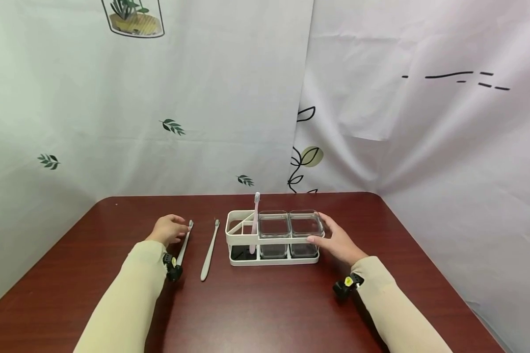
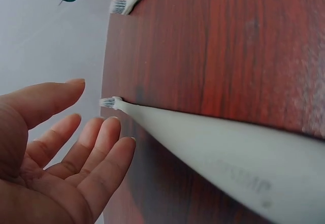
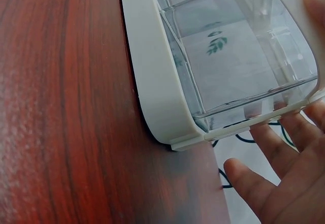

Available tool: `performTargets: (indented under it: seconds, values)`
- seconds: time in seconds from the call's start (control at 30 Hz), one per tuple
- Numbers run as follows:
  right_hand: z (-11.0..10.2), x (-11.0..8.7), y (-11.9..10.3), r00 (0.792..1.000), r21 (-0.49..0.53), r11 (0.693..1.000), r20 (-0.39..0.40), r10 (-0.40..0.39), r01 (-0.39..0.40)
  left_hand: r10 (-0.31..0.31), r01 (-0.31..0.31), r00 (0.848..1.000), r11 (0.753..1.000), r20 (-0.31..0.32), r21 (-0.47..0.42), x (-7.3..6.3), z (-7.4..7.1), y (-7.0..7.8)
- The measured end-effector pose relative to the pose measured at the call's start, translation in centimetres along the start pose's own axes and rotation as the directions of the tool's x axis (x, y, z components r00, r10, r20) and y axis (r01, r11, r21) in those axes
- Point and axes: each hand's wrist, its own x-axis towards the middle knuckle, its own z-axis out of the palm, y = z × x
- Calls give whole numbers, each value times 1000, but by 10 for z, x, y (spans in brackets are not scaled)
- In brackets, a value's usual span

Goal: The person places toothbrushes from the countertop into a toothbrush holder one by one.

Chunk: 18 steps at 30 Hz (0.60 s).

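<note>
My left hand [image 1: 170, 229] is beside the head of a white toothbrush [image 1: 184, 247] lying on the table. In the left wrist view its thumb and fingers are apart, with nothing between them, near the bristles of that toothbrush [image 2: 218, 155]. A second white toothbrush [image 1: 209, 252] lies to the right. My right hand [image 1: 337, 242] grips the right end of a white toothbrush holder [image 1: 243, 240], thumb on the front rail and fingers round the side. A pink toothbrush [image 1: 256, 213] stands in the holder's left part. Two clear square cups [image 1: 274, 226] sit in its right part.
The dark red wooden table [image 1: 287, 304] ends in a rounded back edge just behind the holder. White cloth [image 1: 221, 98] with leaf prints hangs behind and along the sides. A small camera is strapped on each wrist.
</note>
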Motion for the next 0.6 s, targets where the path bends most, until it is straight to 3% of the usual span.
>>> performTargets:
  seconds: [0.33, 0.6]
  values:
    - [1, 0, 0, 1000, 10, 1000, -1, 4, -4, 18, -21, 999, 996, 30, 92, 7, 2, -5]
    - [0, -1, -1, 1000, 17, 1000, -3, -1, 1, 0, -2, 1000, 997, 29, 73, 8, 1, -8]
